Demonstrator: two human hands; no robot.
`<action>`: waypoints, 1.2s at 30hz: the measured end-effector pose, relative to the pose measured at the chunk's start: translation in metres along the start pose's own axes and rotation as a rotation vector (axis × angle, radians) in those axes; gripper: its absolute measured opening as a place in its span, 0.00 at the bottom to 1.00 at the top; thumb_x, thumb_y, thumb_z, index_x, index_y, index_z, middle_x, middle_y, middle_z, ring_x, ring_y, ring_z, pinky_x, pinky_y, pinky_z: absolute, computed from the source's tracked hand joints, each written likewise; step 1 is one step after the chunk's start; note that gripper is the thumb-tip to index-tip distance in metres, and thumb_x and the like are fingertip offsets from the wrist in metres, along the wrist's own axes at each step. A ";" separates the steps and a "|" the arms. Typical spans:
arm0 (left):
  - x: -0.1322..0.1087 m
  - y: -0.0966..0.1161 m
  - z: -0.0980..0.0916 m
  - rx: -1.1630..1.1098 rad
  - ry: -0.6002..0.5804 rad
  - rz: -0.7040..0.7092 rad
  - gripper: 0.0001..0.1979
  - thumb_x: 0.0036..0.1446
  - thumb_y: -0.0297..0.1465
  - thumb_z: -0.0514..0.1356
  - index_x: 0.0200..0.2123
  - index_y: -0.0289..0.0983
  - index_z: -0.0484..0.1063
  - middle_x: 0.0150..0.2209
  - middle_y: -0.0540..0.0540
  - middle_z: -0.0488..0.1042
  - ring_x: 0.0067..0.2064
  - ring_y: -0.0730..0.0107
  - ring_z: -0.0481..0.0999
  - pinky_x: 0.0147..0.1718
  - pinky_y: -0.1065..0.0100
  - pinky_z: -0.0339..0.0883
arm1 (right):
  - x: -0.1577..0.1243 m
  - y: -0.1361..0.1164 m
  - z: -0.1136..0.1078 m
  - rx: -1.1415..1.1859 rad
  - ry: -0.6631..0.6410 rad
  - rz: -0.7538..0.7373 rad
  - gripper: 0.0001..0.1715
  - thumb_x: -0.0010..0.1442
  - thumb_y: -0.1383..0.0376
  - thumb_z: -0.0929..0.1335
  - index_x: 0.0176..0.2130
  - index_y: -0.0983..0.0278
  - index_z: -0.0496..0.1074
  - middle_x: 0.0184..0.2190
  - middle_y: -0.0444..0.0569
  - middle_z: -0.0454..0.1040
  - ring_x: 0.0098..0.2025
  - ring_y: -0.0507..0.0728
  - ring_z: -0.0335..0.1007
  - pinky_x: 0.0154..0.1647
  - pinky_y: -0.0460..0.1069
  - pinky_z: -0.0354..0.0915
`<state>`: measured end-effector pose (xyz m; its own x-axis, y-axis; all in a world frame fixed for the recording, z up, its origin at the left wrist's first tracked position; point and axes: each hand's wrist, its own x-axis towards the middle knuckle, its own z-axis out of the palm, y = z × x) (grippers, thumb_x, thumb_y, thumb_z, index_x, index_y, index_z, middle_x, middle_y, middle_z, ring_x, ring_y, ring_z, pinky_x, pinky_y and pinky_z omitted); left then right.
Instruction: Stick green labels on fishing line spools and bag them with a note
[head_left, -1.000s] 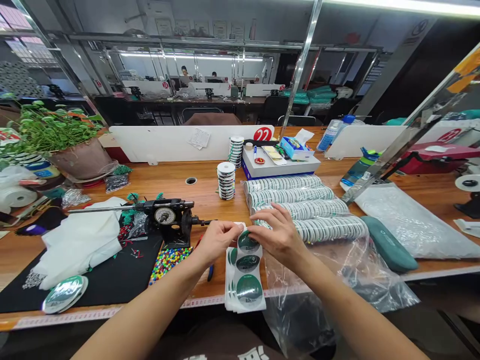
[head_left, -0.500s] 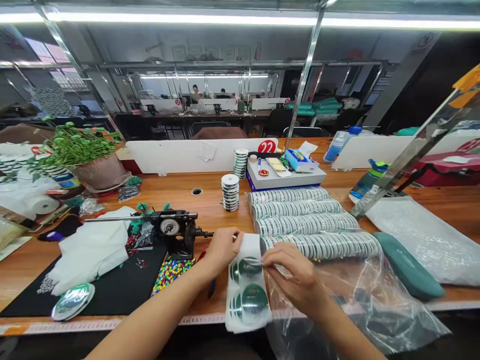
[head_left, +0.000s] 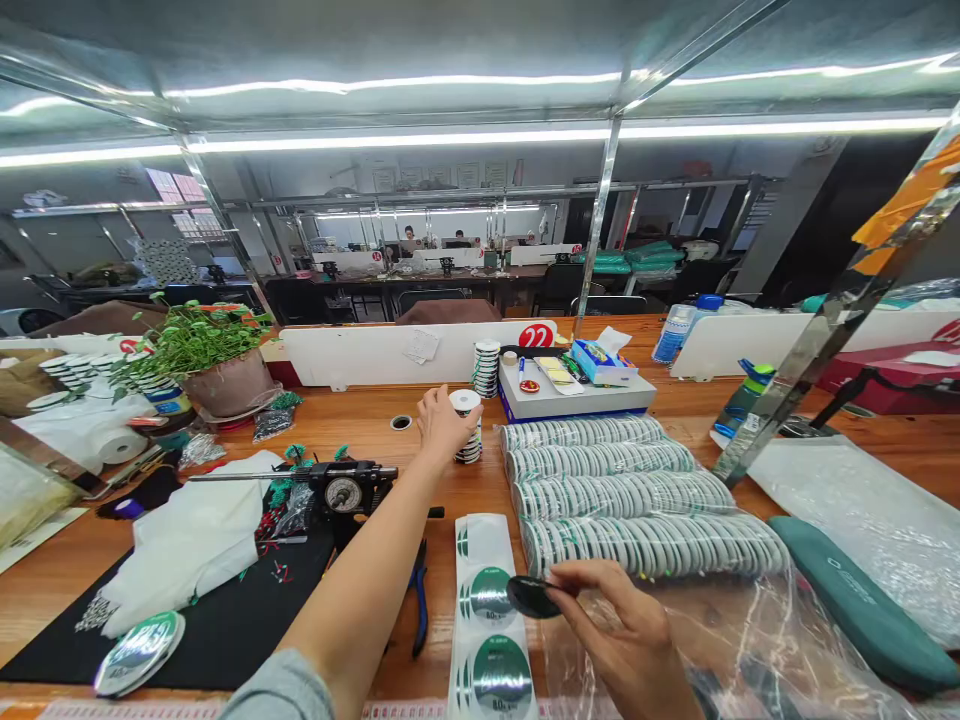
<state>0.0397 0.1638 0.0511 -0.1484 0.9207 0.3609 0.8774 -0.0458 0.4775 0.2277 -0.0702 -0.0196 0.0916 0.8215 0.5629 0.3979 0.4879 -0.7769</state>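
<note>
My left hand [head_left: 444,424] reaches forward to a short stack of white spools [head_left: 469,428] in the middle of the wooden bench; its fingers curl round the top spool. My right hand [head_left: 616,622] stays near me and pinches a round dark green sticker [head_left: 531,597] between thumb and fingers. Just left of it lies a stack of white backing sheets with round green stickers [head_left: 487,620]. Several long rows of labelled spools [head_left: 622,500] lie on clear plastic to the right.
A black hand-crank winder [head_left: 346,490] stands left of my arm, with blue pliers [head_left: 418,600], a black mat [head_left: 225,620] and white cloth [head_left: 187,520]. A potted plant [head_left: 210,360], a white box [head_left: 574,395], a second spool stack [head_left: 486,368] and a teal case [head_left: 862,600] ring the area.
My left hand left the sticker sheets and reached forward to the spool stack. My right hand peeled a sticker off and drew it toward me. The camera tilted upward.
</note>
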 end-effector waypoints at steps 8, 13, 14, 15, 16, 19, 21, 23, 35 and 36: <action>0.000 -0.001 -0.007 -0.004 0.007 0.046 0.25 0.61 0.37 0.63 0.59 0.32 0.67 0.61 0.34 0.67 0.63 0.52 0.64 0.60 0.58 0.60 | 0.008 -0.006 -0.002 0.116 0.054 0.284 0.11 0.61 0.55 0.73 0.40 0.59 0.79 0.37 0.47 0.78 0.40 0.58 0.76 0.46 0.51 0.72; 0.007 -0.001 -0.009 -0.009 -0.047 0.001 0.24 0.55 0.41 0.68 0.49 0.31 0.74 0.52 0.28 0.72 0.58 0.35 0.68 0.54 0.45 0.63 | 0.012 -0.009 0.006 0.146 0.042 0.291 0.12 0.61 0.54 0.73 0.38 0.60 0.79 0.36 0.48 0.78 0.39 0.59 0.76 0.46 0.51 0.72; 0.007 0.001 -0.011 -0.019 -0.045 0.010 0.22 0.54 0.40 0.69 0.47 0.32 0.75 0.51 0.29 0.73 0.58 0.35 0.68 0.54 0.44 0.64 | 0.012 -0.009 0.007 0.147 0.039 0.293 0.13 0.61 0.53 0.73 0.38 0.60 0.79 0.36 0.48 0.78 0.39 0.58 0.76 0.45 0.51 0.72; 0.007 0.003 -0.014 -0.034 -0.028 0.026 0.22 0.54 0.39 0.69 0.48 0.32 0.75 0.52 0.30 0.72 0.58 0.35 0.68 0.55 0.43 0.63 | 0.012 -0.009 0.007 0.146 0.037 0.298 0.13 0.61 0.53 0.73 0.38 0.60 0.79 0.36 0.48 0.78 0.39 0.58 0.76 0.45 0.51 0.72; 0.004 0.006 -0.017 -0.054 -0.003 0.049 0.23 0.54 0.37 0.69 0.51 0.33 0.74 0.56 0.30 0.70 0.60 0.36 0.66 0.57 0.43 0.62 | 0.012 -0.008 0.006 0.143 0.040 0.307 0.14 0.61 0.53 0.73 0.38 0.60 0.79 0.36 0.48 0.78 0.39 0.58 0.75 0.45 0.51 0.72; -0.016 0.017 -0.028 -0.137 0.037 0.180 0.29 0.55 0.31 0.68 0.60 0.34 0.68 0.64 0.35 0.65 0.65 0.50 0.63 0.64 0.54 0.59 | 0.019 -0.001 -0.001 0.193 0.073 0.344 0.18 0.58 0.51 0.74 0.39 0.62 0.78 0.36 0.50 0.78 0.38 0.58 0.76 0.43 0.51 0.73; -0.040 0.021 -0.034 -0.307 -0.032 0.296 0.31 0.54 0.29 0.69 0.61 0.36 0.66 0.64 0.39 0.66 0.63 0.58 0.68 0.60 0.62 0.66 | 0.029 0.004 -0.008 0.298 0.097 0.370 0.21 0.55 0.51 0.77 0.40 0.64 0.78 0.36 0.52 0.79 0.38 0.58 0.77 0.42 0.51 0.75; -0.071 0.020 -0.037 -0.579 -0.168 0.361 0.32 0.51 0.29 0.70 0.59 0.38 0.67 0.64 0.39 0.65 0.56 0.60 0.74 0.49 0.64 0.74 | 0.040 0.007 -0.012 0.410 0.141 0.403 0.24 0.50 0.51 0.79 0.40 0.64 0.78 0.35 0.53 0.79 0.38 0.58 0.78 0.40 0.50 0.76; -0.182 -0.014 -0.052 -0.981 -0.824 0.013 0.32 0.45 0.30 0.72 0.54 0.36 0.66 0.49 0.41 0.77 0.49 0.61 0.78 0.48 0.63 0.71 | 0.042 -0.008 0.009 0.314 -0.118 0.373 0.17 0.56 0.57 0.76 0.41 0.64 0.78 0.35 0.49 0.78 0.37 0.55 0.76 0.42 0.50 0.75; -0.183 -0.015 -0.053 -1.003 -0.833 -0.007 0.33 0.44 0.30 0.72 0.54 0.36 0.66 0.50 0.41 0.77 0.49 0.61 0.78 0.49 0.63 0.71 | 0.040 -0.008 0.010 0.298 -0.135 0.376 0.16 0.57 0.57 0.75 0.42 0.64 0.77 0.36 0.49 0.78 0.37 0.55 0.76 0.41 0.50 0.74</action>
<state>0.0294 -0.0244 0.0200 0.4915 0.8678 -0.0728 0.1028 0.0251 0.9944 0.2192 -0.0386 0.0067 0.0520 0.9780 0.2019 0.0798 0.1974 -0.9771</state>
